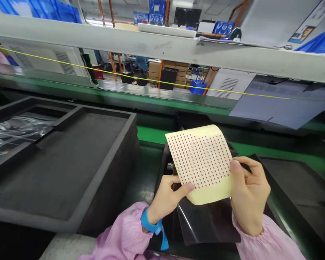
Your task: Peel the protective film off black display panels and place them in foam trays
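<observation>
A pale yellow sticker sheet (200, 159) with rows of small red dots is held up in front of me, its top edge curling back. My left hand (169, 195) pinches its lower left corner between thumb and fingers. At the right edge, my right hand (249, 191) grips the sheet with the thumb on the front. Beneath the sheet hangs or lies a glossy black sheet (208, 222); whether a hand also touches it I cannot tell. A blue wrist strap (153, 222) is around my left wrist.
Black foam trays (70, 151) are stacked on the left, one with clear bagged cables (21, 130). Another black tray (300, 180) lies on the right. A green-edged workbench (148, 134) runs across, below a grey shelf beam (162, 47) and a taut yellow cord (141, 77).
</observation>
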A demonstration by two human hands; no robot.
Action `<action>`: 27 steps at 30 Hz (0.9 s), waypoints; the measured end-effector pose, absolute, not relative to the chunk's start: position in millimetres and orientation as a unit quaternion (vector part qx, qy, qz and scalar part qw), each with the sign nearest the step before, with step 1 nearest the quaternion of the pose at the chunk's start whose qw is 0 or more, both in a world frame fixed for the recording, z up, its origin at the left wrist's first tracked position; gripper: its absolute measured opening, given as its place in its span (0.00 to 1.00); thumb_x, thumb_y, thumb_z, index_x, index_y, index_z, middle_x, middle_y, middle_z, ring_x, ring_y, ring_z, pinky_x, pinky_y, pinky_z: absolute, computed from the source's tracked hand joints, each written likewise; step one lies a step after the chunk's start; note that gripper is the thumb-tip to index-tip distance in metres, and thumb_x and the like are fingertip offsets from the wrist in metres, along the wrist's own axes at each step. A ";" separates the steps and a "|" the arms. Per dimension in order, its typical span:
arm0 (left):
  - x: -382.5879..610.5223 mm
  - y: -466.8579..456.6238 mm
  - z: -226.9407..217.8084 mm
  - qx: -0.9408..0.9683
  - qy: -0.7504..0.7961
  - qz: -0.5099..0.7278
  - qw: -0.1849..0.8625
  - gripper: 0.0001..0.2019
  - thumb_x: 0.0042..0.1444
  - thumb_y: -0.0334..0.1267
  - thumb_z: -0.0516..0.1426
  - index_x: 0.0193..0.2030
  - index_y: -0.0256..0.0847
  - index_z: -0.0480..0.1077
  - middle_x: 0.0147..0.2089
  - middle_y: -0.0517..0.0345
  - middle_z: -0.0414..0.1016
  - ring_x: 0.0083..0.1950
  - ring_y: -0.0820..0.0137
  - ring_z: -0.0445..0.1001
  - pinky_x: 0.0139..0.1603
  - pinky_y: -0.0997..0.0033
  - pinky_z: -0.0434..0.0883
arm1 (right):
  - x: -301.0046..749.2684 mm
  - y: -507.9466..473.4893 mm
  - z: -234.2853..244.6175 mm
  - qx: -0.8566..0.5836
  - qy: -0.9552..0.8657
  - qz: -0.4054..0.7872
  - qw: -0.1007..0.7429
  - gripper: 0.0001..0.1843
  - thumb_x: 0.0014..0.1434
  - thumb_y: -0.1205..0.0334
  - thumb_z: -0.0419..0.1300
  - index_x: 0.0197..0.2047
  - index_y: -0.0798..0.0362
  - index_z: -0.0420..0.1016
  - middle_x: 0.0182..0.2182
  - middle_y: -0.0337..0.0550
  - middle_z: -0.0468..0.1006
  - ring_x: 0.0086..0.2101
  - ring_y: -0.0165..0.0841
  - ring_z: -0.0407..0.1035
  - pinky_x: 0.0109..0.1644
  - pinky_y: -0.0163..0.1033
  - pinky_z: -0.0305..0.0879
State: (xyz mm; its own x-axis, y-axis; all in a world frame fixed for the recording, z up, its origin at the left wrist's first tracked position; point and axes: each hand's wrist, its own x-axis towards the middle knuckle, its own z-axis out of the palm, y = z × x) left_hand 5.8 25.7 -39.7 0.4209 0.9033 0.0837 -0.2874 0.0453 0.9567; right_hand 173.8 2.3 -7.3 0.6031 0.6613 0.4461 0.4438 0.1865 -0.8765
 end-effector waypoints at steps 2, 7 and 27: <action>5.3 24.7 -37.4 0.528 0.297 0.458 0.651 0.11 0.53 0.41 0.59 0.37 0.38 0.79 0.39 0.53 0.82 0.42 0.61 0.78 0.40 0.71 0.73 | 169.1 -0.6 -1.7 -0.604 -0.525 -0.032 0.599 0.13 0.60 0.55 0.58 0.47 0.50 0.65 0.42 0.48 0.73 0.38 0.40 0.70 0.35 0.43 0.68; 1.6 23.0 -30.6 0.538 0.295 0.475 0.631 0.09 0.55 0.39 0.58 0.37 0.39 0.79 0.37 0.55 0.82 0.41 0.63 0.78 0.40 0.72 0.72 | 149.5 -24.8 11.9 -0.492 -0.754 -0.232 0.368 0.11 0.56 0.74 0.60 0.41 0.52 0.71 0.43 0.48 0.69 0.44 0.44 0.61 0.47 0.51 0.58; -0.9 17.8 -24.5 0.578 0.326 0.501 0.556 0.16 0.57 0.43 0.55 0.21 0.37 0.72 0.23 0.61 0.69 0.29 0.72 0.68 0.35 0.76 0.67 | 143.6 -10.4 29.0 -0.428 -0.825 -0.003 0.368 0.06 0.60 0.74 0.56 0.36 0.54 0.69 0.33 0.40 0.69 0.35 0.30 0.63 0.36 0.36 0.63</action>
State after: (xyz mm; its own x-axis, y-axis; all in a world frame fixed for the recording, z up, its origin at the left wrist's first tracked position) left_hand -0.9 17.8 -24.5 0.2857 0.9336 0.2162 -0.1790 -0.1696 0.9691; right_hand 143.6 -10.4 29.0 -0.3627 0.7043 0.6102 0.7094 0.6333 -0.3093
